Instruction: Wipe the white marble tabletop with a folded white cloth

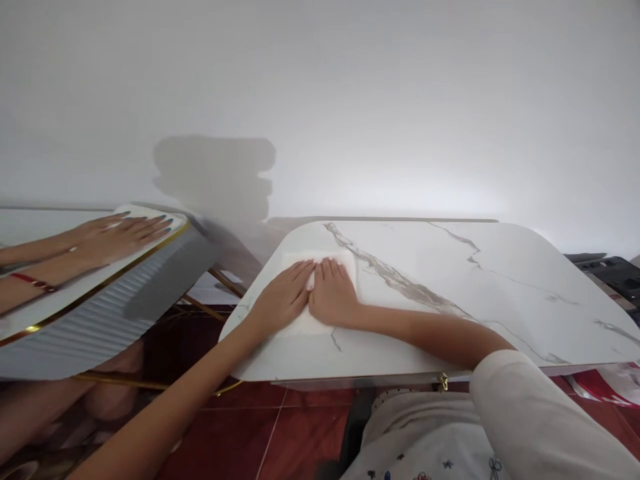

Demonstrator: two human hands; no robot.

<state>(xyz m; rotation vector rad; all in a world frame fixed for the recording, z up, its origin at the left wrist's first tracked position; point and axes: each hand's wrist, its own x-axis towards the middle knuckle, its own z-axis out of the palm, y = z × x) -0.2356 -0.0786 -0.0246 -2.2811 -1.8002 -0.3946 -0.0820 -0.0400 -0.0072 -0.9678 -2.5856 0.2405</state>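
A white cloth or paper wipe (299, 325) lies spread on the left part of a white marble-patterned tabletop (480, 280). My left hand (284, 297) rests flat on it, fingers stretched forward. Beside it, my right hand (334, 290) presses on the same cloth, fingers stretched out and the thumb tucked near the left hand. The fingertips of both hands almost meet. Part of the cloth is hidden under my palms, and its edges show around them.
At the left, another person's hands (127, 237) lie flat on a white cloth on a second, gold-edged table (115, 313). A pale wall (380, 100) stands behind both tables. Dark objects (607, 270) sit at the far right, above a red tiled floor (240, 433).
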